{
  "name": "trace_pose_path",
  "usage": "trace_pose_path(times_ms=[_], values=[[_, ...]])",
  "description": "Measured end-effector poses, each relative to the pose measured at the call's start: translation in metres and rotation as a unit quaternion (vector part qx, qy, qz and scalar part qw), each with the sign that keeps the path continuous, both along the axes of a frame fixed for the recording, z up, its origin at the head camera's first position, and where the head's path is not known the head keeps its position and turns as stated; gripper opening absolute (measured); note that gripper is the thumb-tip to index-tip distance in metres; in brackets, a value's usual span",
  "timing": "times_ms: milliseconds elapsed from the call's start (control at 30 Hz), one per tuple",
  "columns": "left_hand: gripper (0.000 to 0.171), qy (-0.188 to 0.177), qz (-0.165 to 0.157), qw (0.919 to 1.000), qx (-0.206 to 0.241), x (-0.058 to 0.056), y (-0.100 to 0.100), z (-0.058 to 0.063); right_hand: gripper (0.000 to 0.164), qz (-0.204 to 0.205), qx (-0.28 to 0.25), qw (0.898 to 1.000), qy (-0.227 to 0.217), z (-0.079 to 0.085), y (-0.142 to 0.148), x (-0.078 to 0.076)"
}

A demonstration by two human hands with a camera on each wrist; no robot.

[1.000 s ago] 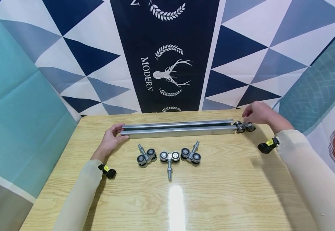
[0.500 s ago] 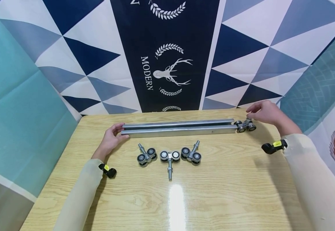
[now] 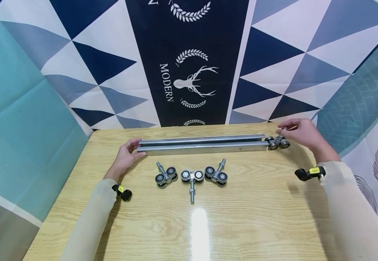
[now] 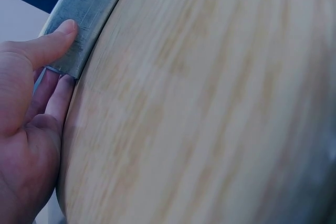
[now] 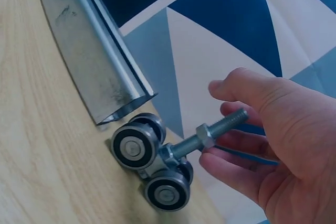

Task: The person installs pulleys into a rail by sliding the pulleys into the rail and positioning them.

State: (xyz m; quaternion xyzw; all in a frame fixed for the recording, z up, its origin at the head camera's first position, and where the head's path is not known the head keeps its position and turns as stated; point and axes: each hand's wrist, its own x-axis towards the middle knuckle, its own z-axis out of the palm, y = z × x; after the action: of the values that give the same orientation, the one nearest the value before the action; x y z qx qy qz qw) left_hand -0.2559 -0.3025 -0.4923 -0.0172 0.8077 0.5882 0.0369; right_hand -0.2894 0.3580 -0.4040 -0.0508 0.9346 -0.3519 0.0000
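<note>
A long metal track (image 3: 205, 148) with a slot along its top lies across the back of the table. My left hand (image 3: 125, 158) holds its left end, thumb on the near face and fingers at the end, as the left wrist view confirms. At the track's right end sits a metal roller trolley (image 3: 273, 145), its wheels right by the opening. Its threaded bolt (image 5: 226, 124), with a nut on it, points up at a tilt. Around the bolt my right hand (image 3: 301, 135) has loosely bent fingers behind it and the thumb (image 5: 247, 88) apart from it.
Three more roller trolleys lie in a row in front of the track: a left one (image 3: 165, 177), a middle one (image 3: 192, 181) with its bolt toward me, and a right one (image 3: 216, 174). A patterned cloth wall (image 3: 110, 65) rises behind the table (image 3: 241, 217).
My right hand first drew slightly right, then came down lower around the bolt, its fingers spreading. The trolley by the track's end has barely moved. My left hand stays on the track.
</note>
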Motion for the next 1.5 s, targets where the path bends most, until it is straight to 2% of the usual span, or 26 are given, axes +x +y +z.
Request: trace_pose_path(times_ms=[367, 567, 733, 867, 1067, 1233, 1500], values=[[0.073, -0.003, 0.004, 1.0, -0.005, -0.001, -0.001, -0.002, 0.042, -0.032, -0.055, 0.998, 0.004, -0.014, 0.002, 0.005], [0.073, -0.003, 0.003, 1.0, -0.003, -0.001, 0.0, 0.0, 0.025, -0.051, -0.091, 0.995, 0.005, -0.02, 0.005, 0.009], [0.073, -0.002, 0.003, 1.0, 0.004, -0.001, 0.001, 0.0, 0.036, -0.055, -0.112, 0.992, 0.019, -0.024, 0.006, 0.01], [0.073, -0.002, 0.005, 1.0, 0.0, -0.001, 0.001, 0.0, 0.038, -0.055, -0.124, 0.991, 0.019, -0.023, 0.005, 0.009], [0.072, -0.001, 0.003, 1.0, -0.006, 0.0, 0.001, 0.0, 0.031, -0.06, -0.156, 0.986, 0.001, -0.022, 0.005, 0.008], [0.073, 0.0, 0.004, 1.0, -0.001, 0.0, 0.001, 0.001, 0.019, -0.065, -0.181, 0.981, -0.012, -0.024, 0.007, 0.005], [0.073, -0.002, 0.008, 0.9999, -0.007, 0.002, 0.003, 0.003, 0.008, -0.061, -0.188, 0.98, -0.022, -0.024, 0.007, 0.004]])
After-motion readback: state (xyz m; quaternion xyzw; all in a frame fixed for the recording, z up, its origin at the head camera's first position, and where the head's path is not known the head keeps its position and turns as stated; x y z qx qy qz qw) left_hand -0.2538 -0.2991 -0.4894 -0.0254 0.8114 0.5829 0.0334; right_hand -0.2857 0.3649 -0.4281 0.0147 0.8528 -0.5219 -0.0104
